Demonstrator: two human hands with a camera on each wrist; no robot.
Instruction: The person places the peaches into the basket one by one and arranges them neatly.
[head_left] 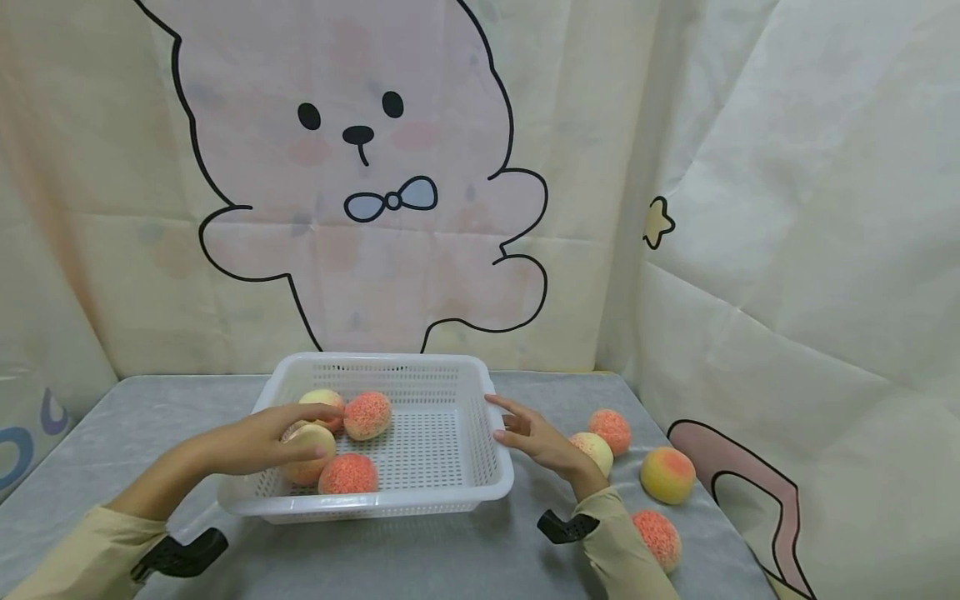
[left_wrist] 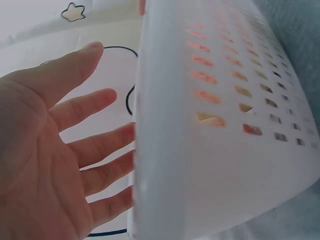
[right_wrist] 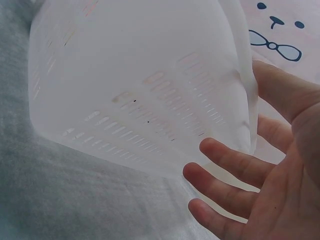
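A white perforated plastic basket stands on the table with several peaches in it. My left hand reaches over its left rim, above a pale peach. Its fingers look straight and spread in the left wrist view, and the palm is bare. Beside that hand lie a speckled pink peach and a redder peach; another peach is partly covered by the fingers. At the right rim, my right hand touches the basket with loosely extended fingers.
Right of the basket, near my right forearm, lie a pink peach, a pale peach, a yellow-red peach and a speckled peach. The grey-covered table meets printed curtains behind and at the right.
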